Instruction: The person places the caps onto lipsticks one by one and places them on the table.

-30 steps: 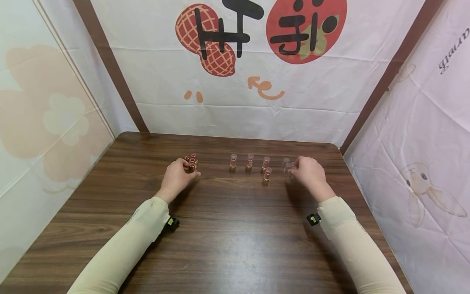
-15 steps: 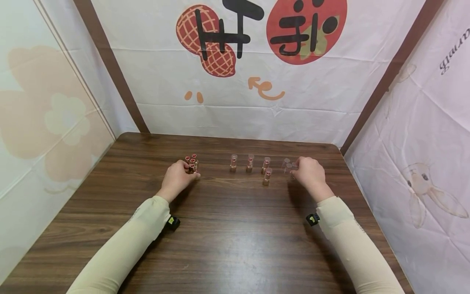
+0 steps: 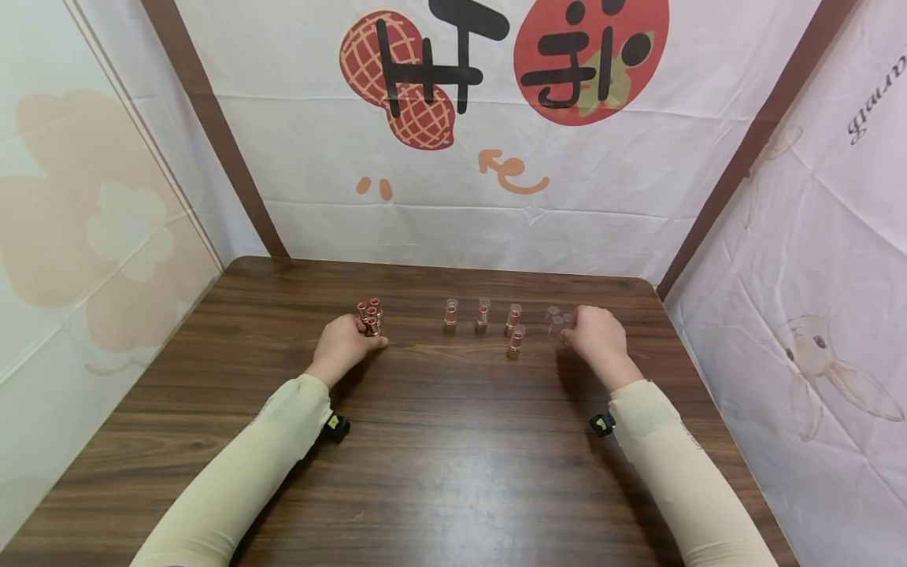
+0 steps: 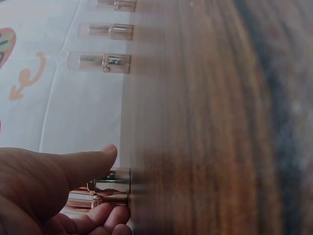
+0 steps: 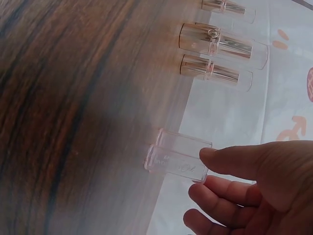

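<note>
Several uncapped lipsticks (image 3: 372,312) stand upright in a tight cluster at the left of the table. My left hand (image 3: 342,346) is around the near side of that cluster. In the left wrist view the thumb (image 4: 93,164) lies straight, apart from the nearest lipstick (image 4: 112,180), while the fingers (image 4: 105,218) sit close beside another one. At the right, clear lipstick caps (image 3: 553,313) stand together. My right hand (image 3: 597,339) pinches the top of one clear cap (image 5: 178,164) between thumb and fingers; a second cap (image 5: 186,140) stands right beside it.
Between the hands stand several capped lipsticks: a back row with one lipstick (image 3: 450,316), another (image 3: 483,315) and a third (image 3: 513,317), plus a nearer one (image 3: 516,342). A printed cloth (image 3: 453,228) hangs behind the wooden table (image 3: 453,457).
My left hand has drawn slightly toward me, and its fingers uncover more of the lipsticks. The right hand stays at the caps with hardly any motion.
</note>
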